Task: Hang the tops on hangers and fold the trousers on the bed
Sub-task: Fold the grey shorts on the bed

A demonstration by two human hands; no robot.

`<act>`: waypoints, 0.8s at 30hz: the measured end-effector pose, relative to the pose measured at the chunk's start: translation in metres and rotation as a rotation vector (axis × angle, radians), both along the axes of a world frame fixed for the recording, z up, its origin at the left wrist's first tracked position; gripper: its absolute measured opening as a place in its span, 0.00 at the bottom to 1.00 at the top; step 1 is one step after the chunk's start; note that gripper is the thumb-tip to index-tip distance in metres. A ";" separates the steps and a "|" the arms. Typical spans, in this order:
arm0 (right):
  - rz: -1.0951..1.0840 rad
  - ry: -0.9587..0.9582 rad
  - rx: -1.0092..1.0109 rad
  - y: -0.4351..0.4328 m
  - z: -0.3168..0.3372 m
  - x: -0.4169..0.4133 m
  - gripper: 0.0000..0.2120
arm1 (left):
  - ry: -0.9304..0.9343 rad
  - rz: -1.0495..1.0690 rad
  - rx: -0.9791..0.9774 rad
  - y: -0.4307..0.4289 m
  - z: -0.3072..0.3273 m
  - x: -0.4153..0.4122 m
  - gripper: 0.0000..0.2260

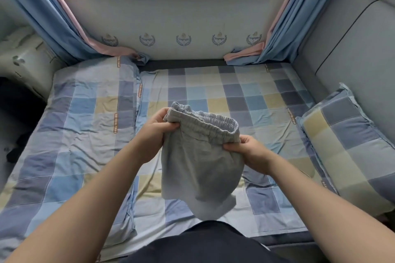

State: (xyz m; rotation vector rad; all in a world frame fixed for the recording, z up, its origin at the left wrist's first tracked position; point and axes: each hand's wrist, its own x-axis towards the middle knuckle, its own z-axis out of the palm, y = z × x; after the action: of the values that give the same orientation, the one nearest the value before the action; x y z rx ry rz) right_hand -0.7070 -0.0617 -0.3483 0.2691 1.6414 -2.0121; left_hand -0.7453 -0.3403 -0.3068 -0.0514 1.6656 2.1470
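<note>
Light grey trousers (198, 164) with an elastic waistband hang in the air above the middle of the bed (213, 92). My left hand (157, 132) grips the left end of the waistband. My right hand (245, 151) pinches the right end of it. The legs dangle down toward my body, and their lower ends hang just above the near part of the bed. No tops or hangers are in view.
A folded checked quilt (74, 134) covers the left half of the bed. A matching pillow (350, 147) lies at the right by the grey padded headboard (352, 53). Blue and pink curtains (284, 28) hang at both sides of the window.
</note>
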 end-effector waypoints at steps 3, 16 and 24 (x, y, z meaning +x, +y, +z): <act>-0.073 0.075 0.154 0.001 -0.002 -0.012 0.06 | -0.022 0.073 -0.179 0.001 -0.013 -0.006 0.17; -0.192 0.425 0.559 0.045 0.019 -0.099 0.08 | 0.136 0.254 -0.499 0.052 -0.013 -0.075 0.12; -0.222 0.379 0.570 0.067 -0.019 -0.073 0.19 | 0.106 0.191 -0.550 0.072 -0.058 -0.052 0.13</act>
State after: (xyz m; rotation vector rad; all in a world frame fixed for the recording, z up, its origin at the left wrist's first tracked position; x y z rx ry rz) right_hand -0.7800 0.0056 -0.3669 0.2919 2.5158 -1.7753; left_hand -0.7974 -0.2679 -0.3651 -0.2693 2.3511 1.7734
